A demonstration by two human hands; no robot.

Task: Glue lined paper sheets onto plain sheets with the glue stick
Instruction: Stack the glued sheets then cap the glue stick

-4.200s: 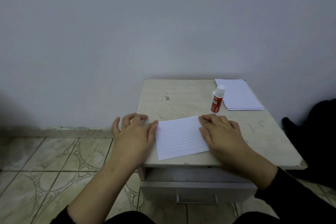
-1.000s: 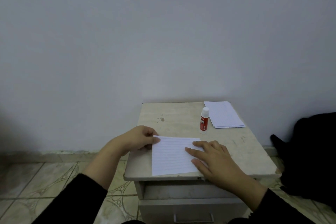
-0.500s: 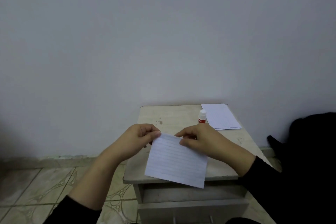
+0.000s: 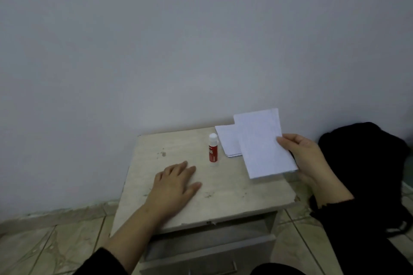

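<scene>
Left hand (image 4: 175, 182) lies flat, palm down, fingers straight and slightly spread, pointing up and to the right, bare forearm running back to a dark sleeve pushed up near the elbow. Right hand (image 4: 307, 154) is raised, thumb on top and fingers curled beneath, pinching the right edge of a white rectangular paper sheet (image 4: 262, 143); its dark cuff sits at the wrist.

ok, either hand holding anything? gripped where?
The right hand pinches the paper sheet at its right edge, above the table. The left hand lies flat, holding nothing.
</scene>
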